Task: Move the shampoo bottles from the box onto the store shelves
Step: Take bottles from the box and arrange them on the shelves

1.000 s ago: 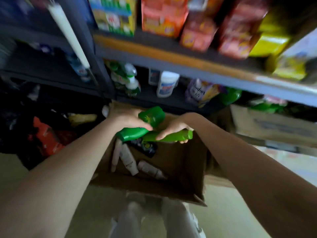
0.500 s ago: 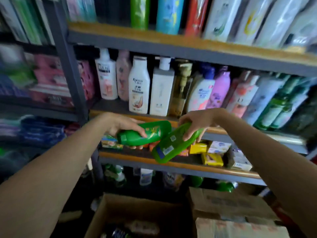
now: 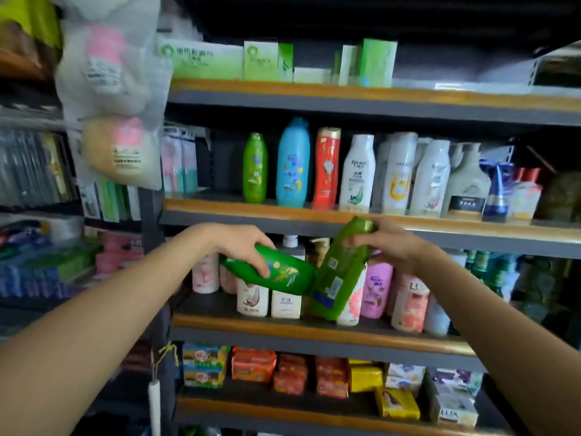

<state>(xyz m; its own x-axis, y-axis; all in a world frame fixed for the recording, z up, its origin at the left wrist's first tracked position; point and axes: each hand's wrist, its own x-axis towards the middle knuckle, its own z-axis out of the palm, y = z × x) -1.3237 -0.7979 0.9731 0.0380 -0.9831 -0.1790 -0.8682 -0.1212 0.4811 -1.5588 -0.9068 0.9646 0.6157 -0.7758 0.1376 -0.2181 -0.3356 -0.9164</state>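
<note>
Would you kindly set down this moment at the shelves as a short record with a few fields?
left hand: left hand grips a dark green plastic shampoo bottle, lying nearly level
right hand: right hand holds a lighter green plastic shampoo bottle near its cap, tilted, back label facing the camera
contact: the two bottles appear to meet at their bases
backdrop: grey metal shelf with wooden edge, full of upright bottles
shelf above: a green bottle standing alone at the row's left end
placed yet: no
</note>
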